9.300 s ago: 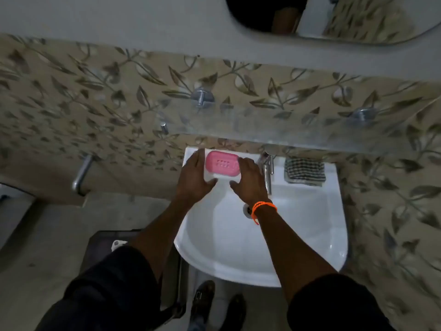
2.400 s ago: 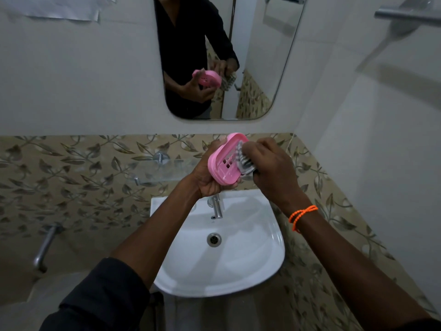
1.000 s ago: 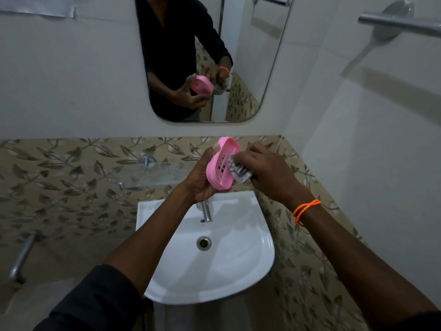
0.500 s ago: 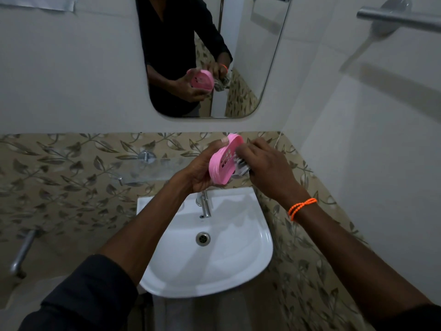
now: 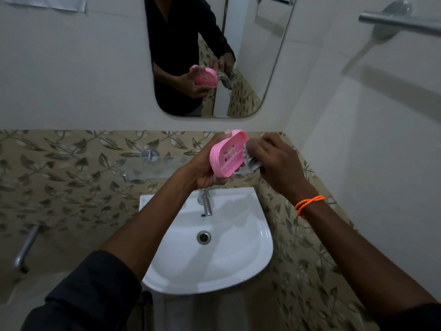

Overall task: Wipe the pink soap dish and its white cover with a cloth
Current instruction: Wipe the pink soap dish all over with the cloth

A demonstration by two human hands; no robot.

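The left hand (image 5: 202,168) grips the pink soap dish (image 5: 226,154) from behind, fingers curled round its back and a fingertip hooked over the top edge. The dish is up in the air above the white sink (image 5: 214,259), tipped on its side so the slotted inside faces the other hand. The right hand (image 5: 276,163) pinches a bunched checked cloth (image 5: 250,161) and presses it against the right edge of the dish.

The dish looks like thin, hard plastic. It is probably very light and will not bend much. It may be slick if it is wet, and it could slip and fall into the sink. Holding it by the rim and the back, as the left hand does, looks safest, since that leaves the inside free for the cloth. The cloth is soft and floppy, so it works best scrunched up tight in the fingers.

The white cover cannot be seen here. A tap (image 5: 206,204) stands at the back of the sink, and a mirror (image 5: 250,44) hangs on the wall above.
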